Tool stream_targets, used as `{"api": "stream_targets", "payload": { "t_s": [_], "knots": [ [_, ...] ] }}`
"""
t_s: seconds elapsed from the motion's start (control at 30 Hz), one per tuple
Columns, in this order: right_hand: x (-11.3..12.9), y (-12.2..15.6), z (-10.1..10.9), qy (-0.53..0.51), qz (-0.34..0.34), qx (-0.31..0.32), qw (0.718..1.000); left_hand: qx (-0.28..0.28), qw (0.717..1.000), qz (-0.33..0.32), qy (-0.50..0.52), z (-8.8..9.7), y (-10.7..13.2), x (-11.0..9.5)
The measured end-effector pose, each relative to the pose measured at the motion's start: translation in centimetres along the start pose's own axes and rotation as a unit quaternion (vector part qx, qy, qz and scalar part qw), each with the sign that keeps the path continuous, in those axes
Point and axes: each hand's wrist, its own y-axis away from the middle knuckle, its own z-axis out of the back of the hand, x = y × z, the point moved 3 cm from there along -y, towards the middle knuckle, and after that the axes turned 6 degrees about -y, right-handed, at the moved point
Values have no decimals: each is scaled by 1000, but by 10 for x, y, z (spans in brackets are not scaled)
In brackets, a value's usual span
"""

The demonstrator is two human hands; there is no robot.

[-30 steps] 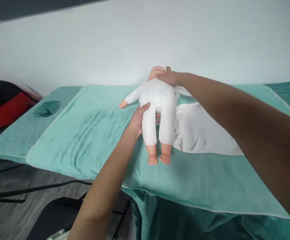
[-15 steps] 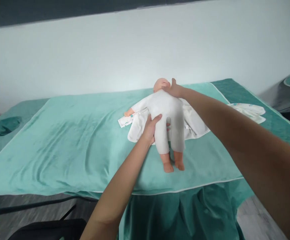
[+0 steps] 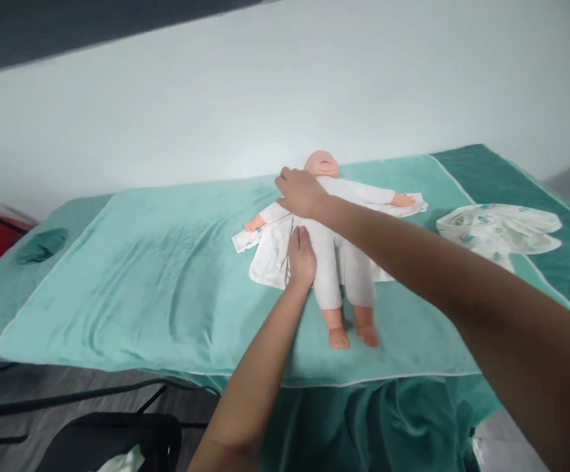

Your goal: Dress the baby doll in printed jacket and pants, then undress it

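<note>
A baby doll (image 3: 325,254) in a white body suit lies on its back, arms spread, on an opened white baby shirt (image 3: 268,257) with printed sleeves. My left hand (image 3: 303,255) rests against the doll's hip on the left side, its fingers stretched out and close together. Over the doll's left-side shoulder is my right hand (image 3: 301,192), fingers slightly bent and thumb apart; I see nothing gripped in it. My right forearm crosses above the doll's body and hides part of it.
The bed (image 3: 132,275) has a green cover and a face hole (image 3: 42,246) at its left end. White printed baby clothing (image 3: 498,226) lies to the right. A white wall (image 3: 246,98) stands behind. A black stool (image 3: 113,439) is below the front edge.
My right hand has moved left from the doll's neck to its other shoulder. The doll has come down flat, its right-side arm now showing. My left hand has loosened from the hip.
</note>
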Motion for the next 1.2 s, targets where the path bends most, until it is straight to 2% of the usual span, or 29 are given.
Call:
{"api": "stream_targets", "payload": {
  "t_s": [0.07,0.1,0.13,0.2,0.27,0.3,0.37,0.43,0.53,0.67,0.73,0.83,1.0,1.1,1.2],
  "knots": [
    [20,-10,-24,25,39,56,997,-67,991,-32,-110,8,-3,2],
    [26,-15,-35,37,45,81,995,-75,981,-55,-170,12,-5,3],
    [28,-19,-45,43,42,99,993,-72,963,-85,-244,16,-8,5],
    [26,-27,-55,33,14,117,992,-51,910,-147,-384,25,-15,8],
    [19,-30,-54,10,-14,123,992,-38,859,-176,-480,35,-24,12],
    [16,-30,-50,0,-20,123,992,-43,843,-171,-508,41,-30,15],
    [10,-24,-37,-19,-19,111,993,-74,833,-137,-531,53,-43,21],
    [5,-14,-23,-40,-12,81,996,-105,841,-113,-519,63,-56,27],
    [0,4,-11,-60,4,31,998,-115,872,-124,-460,72,-72,34],
    [-1,17,-10,-69,47,0,996,-142,945,-83,-281,83,-80,38],
    [-1,19,-9,-70,57,-3,996,-165,969,-44,-180,88,-79,39],
    [-3,19,-6,-60,55,-6,997,-173,979,-7,-107,91,-77,39],
    [-15,20,-10,-33,31,-4,999,-161,979,-51,-110,94,-78,37],
    [-22,20,-15,-43,26,-11,999,-159,983,-29,-83,95,-81,38],
    [-25,18,-20,-61,28,-11,998,-182,982,1,-57,97,-82,39]
  ]
}}
